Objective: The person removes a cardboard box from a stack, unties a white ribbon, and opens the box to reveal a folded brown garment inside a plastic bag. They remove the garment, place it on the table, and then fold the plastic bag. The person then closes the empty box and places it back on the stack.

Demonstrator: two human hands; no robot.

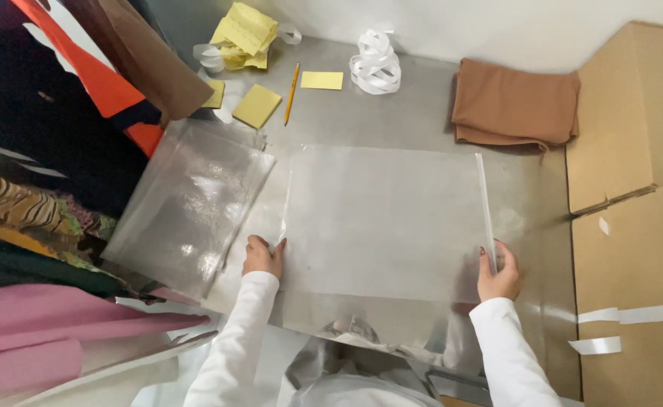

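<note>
Both hands, left (pixel 262 257) & right (pixel 499 273), grip pinching clear bag (pixel 380 218) edges betw. them.

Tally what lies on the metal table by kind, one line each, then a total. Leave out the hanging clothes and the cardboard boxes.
Clear plastic bag under both hands: 1
Stack of clear plastic bags: 1
Folded brown cloth: 1
Pencil: 1
Flat yellow note pads or sheets: 3
Heap of crumpled yellow paper: 1
Pile of white strips: 1
Total: 9
</note>
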